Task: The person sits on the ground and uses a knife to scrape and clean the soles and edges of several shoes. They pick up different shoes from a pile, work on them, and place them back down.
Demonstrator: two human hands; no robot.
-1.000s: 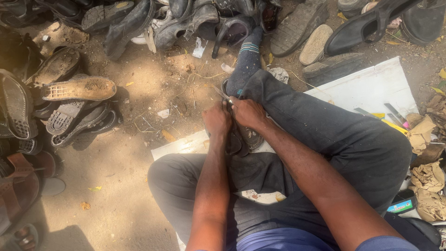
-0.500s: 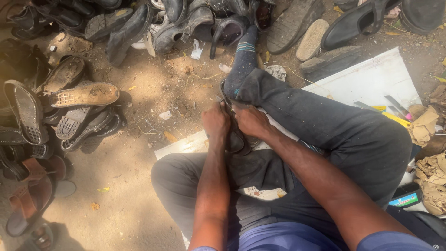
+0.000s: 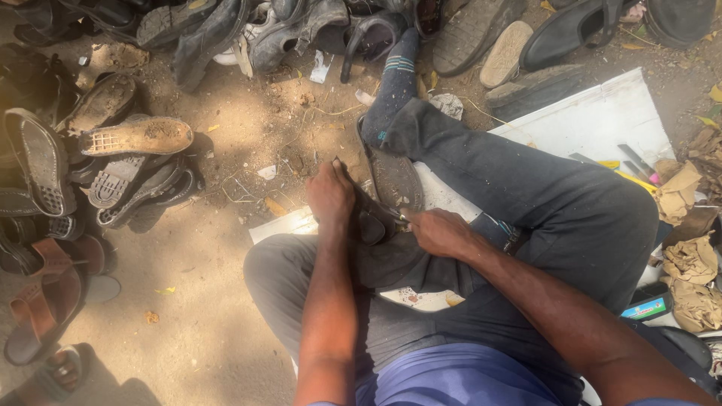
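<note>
Seated on bare ground, legs folded over a white board (image 3: 602, 120) lying beyond the right hand. Worn shoe (image 3: 391, 184) across the lap, sole up, between both hands. Left hand (image 3: 331, 197) closed around its near edge, steadying. Right hand (image 3: 440, 231) clenched on a small tool, kind not discernible, at the sole's rim. Judged: sole repair under way; next move calls for firm bracing. Heap of old shoes (image 3: 226, 30) ahead, sandals (image 3: 135, 135) well left, crumpled paper (image 3: 688, 259) far right; nothing obstructing.

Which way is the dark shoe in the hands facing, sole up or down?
Sole up: the shoe's flat worn underside faces the camera, left hand steadying it.
</note>
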